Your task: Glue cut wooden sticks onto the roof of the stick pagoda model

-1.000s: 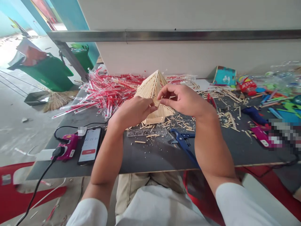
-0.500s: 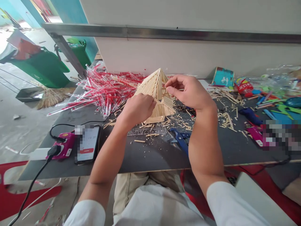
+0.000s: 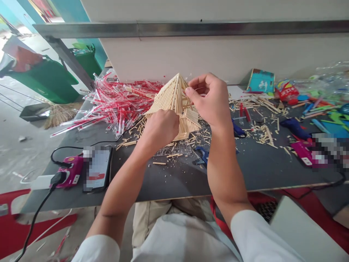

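A small model building of pale wooden sticks [image 3: 169, 95], with a pointed roof, stands in front of me on the dark table. My left hand [image 3: 161, 127] is closed at the roof's lower left front edge, its fingertips hidden behind the knuckles. On the other side, my right hand [image 3: 211, 96] is raised beside the roof, thumb and fingers drawn together close to its right slope. Whatever lies between those fingertips is too small to make out. Cut sticks and crumbs are strewn around the model's base. A clear ruler [image 3: 177, 150] and a blue-handled cutter [image 3: 202, 154] lie nearer to me.
Red-and-clear plastic wrappers [image 3: 114, 100] are heaped at the back left. A phone [image 3: 98, 169] and a magenta power strip [image 3: 71, 171] with black cables lie at the left front. Loose sticks [image 3: 265, 136], a blue tool [image 3: 294, 129] and coloured craft pieces cover the right side.
My right hand has turned more upright and shifted slightly up beside the roof. The left hand keeps its place at the front edge. The whole view has shifted a little.
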Action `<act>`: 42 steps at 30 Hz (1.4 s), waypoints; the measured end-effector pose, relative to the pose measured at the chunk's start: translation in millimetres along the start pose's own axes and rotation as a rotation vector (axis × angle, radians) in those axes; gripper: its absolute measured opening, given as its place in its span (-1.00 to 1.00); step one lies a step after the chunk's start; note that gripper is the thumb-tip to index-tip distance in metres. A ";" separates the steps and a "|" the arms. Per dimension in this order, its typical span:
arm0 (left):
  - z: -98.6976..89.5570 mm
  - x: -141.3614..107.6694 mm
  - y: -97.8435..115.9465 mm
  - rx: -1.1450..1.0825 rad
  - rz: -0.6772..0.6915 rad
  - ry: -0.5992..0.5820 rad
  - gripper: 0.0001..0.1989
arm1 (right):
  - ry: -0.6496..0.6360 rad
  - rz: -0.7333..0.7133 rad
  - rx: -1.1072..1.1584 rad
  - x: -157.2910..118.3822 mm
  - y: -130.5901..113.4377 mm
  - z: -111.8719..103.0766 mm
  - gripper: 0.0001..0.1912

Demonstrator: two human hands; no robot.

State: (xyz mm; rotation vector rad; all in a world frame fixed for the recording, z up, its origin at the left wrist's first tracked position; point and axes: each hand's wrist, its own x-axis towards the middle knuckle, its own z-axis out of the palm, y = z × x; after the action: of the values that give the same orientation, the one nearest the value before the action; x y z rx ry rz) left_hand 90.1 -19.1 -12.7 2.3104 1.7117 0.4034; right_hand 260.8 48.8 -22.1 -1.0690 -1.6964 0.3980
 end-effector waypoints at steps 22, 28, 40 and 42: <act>11.4 3.6 12.1 -0.062 -0.098 -0.007 -0.68 | -0.063 0.082 0.121 -3.1 -10.2 15.6 -0.75; 10.8 6.1 13.3 0.011 -0.128 0.026 -0.60 | -0.076 0.111 0.165 -0.1 -1.9 16.8 -0.72; 11.1 5.2 11.2 0.076 -0.135 0.041 -0.55 | -0.095 0.141 0.128 -0.1 -7.1 17.1 -0.67; 12.4 5.3 11.6 0.105 -0.141 0.044 -0.54 | -0.089 0.140 0.121 -0.4 -7.3 17.9 -0.68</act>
State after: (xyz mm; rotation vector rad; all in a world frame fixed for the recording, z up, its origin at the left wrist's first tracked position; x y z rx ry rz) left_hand 106.3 -17.7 -19.7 2.2484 1.9461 0.3478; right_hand 241.6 48.6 -24.3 -1.0977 -1.6583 0.6381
